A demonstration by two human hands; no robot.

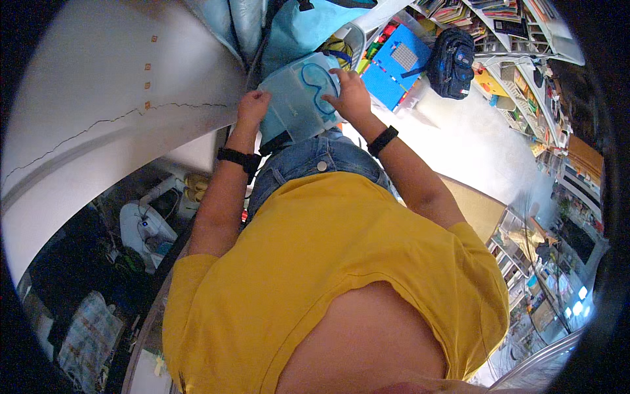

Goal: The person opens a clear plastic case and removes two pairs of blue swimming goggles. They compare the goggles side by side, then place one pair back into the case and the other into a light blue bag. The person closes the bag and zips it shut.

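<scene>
A translucent plastic box [290, 101] is held just beyond the waist of a pair of jeans [300, 162]. A curving blue line, perhaps a cord or a strap, shows on its right half. Whether it lies inside or on top I cannot tell. A black part, like a latch, sits at the box's near left corner. The fingers of my left hand [254, 107] are curled at its left edge. My right hand [350, 96] holds the right side, thumb and fingers spread over the top. Black bands circle both wrists.
Beyond the box hang light blue bags [295, 34], beside a grey basket [355, 44]. To the right are a bin with a blue toy-brick baseplate [393, 61], a dark backpack [452, 64] and white bookshelves [524, 88]. A cracked white wall [108, 88] stands close on the left.
</scene>
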